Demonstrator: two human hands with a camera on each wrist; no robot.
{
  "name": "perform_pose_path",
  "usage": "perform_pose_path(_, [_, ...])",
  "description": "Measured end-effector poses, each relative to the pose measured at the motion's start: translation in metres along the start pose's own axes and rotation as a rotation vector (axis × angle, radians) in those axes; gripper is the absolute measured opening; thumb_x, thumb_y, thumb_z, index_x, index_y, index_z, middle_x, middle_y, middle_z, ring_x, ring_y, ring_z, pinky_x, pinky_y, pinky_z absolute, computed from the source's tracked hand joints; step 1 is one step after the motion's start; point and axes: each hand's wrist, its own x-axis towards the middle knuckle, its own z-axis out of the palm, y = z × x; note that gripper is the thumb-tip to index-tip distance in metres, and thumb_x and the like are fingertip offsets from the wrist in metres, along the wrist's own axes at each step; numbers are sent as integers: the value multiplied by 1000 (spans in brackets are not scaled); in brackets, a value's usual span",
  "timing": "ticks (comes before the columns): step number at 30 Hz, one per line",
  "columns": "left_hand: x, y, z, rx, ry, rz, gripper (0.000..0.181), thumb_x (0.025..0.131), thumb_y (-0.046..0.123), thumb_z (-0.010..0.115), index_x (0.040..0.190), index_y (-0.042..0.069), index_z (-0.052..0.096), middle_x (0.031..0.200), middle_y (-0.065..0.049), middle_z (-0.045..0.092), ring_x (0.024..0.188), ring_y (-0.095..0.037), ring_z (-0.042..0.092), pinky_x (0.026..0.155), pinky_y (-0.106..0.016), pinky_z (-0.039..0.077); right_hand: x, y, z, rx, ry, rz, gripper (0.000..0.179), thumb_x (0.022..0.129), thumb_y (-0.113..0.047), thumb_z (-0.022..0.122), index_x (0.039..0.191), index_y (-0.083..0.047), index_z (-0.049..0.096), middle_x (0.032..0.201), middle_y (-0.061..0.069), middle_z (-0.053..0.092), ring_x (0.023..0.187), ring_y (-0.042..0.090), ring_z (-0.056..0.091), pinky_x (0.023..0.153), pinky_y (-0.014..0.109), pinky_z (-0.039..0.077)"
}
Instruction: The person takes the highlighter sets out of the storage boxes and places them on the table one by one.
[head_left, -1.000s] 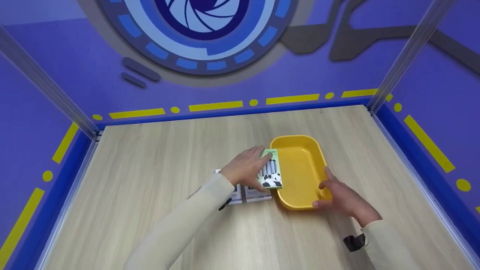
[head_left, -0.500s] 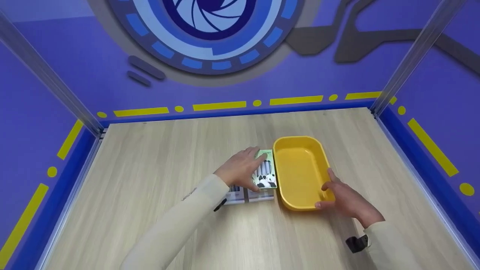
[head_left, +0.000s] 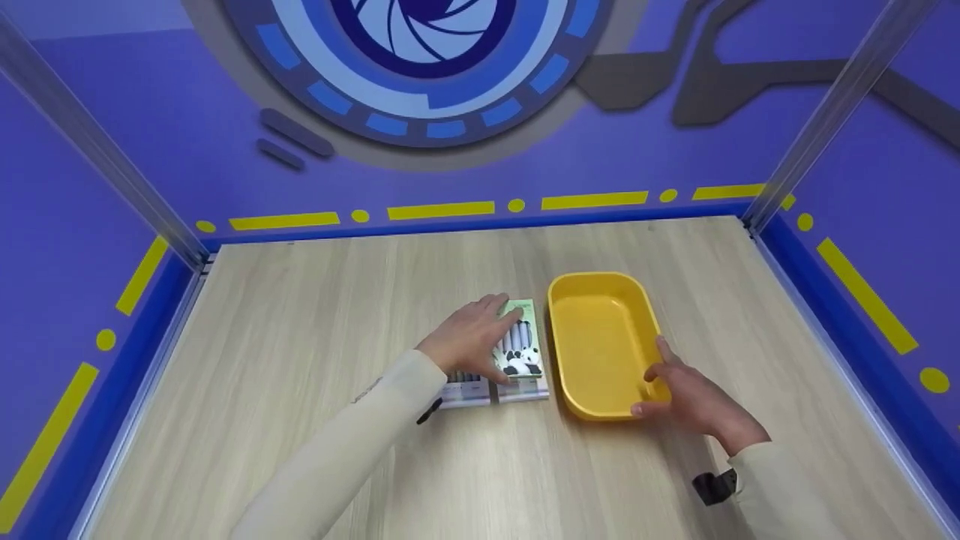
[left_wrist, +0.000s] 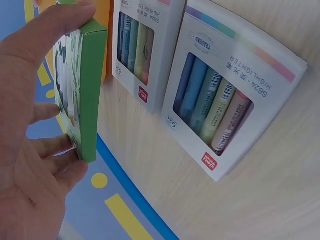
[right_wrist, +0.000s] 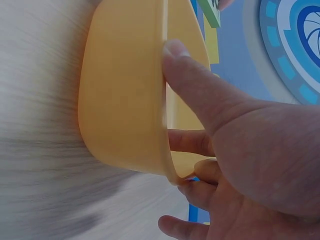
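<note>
My left hand (head_left: 463, 339) grips a green, panda-printed box of pens (head_left: 521, 346) by its edges, thumb on one side and fingers on the other. In the left wrist view that box (left_wrist: 90, 95) is tilted up off the table, beside two white highlighter boxes. One highlighter box (left_wrist: 227, 95) lies flat with its pastel pens showing through a window; the other highlighter box (left_wrist: 150, 55) is alongside. The head view shows both partly covered by the hand and the green box. My right hand (head_left: 697, 397) pinches the right rim of a yellow plastic bin (head_left: 596, 352), thumb outside and fingers inside.
The bin stands on a pale wood-grain table (head_left: 315, 315), just right of the boxes. Blue-purple printed walls (head_left: 450, 176) with yellow dashes enclose the back and sides, with metal posts at the corners.
My left hand has drawn the pen box leftward, from overlapping the bin's left rim to over the highlighter boxes. The right hand stays on the bin.
</note>
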Motion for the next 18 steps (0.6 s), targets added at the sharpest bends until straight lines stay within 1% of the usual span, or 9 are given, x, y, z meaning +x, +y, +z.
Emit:
perform_pose_path(7, [-4, -7, 4, 15, 7, 8, 106, 71, 54, 79, 155, 24, 23, 162, -8, 17, 149, -25, 21, 121, -42, 24, -2, -1, -2, 4, -6, -14, 62, 78, -44, 77, 117, 0, 62, 159, 27, 7, 138, 49, 32, 109, 60, 33])
perform_pose_path(9, [-6, -8, 5, 26, 7, 9, 106, 71, 54, 80, 155, 22, 23, 162, -9, 18, 149, -25, 20, 121, -42, 23, -2, -2, -2, 8, -11, -7, 61, 78, -45, 76, 117, 0, 62, 160, 26, 6, 138, 49, 31, 110, 61, 32])
perform_pose_path(15, [-10, -12, 7, 11, 7, -2, 108, 69, 54, 81, 155, 22, 23, 163, -8, 17, 150, -25, 19, 121, -42, 24, -2, -3, -3, 24, -27, 34, 64, 78, -48, 75, 120, -3, 61, 162, 22, 3, 140, 47, 28, 111, 62, 30])
perform_pose_path(18, [-11, -15, 9, 12, 11, -5, 108, 69, 54, 81, 154, 21, 24, 162, -8, 18, 150, -25, 19, 121, -41, 24, -3, -3, -2, 24, -28, 30, 62, 78, -47, 75, 120, -2, 61, 161, 23, 3, 140, 48, 28, 111, 62, 29])
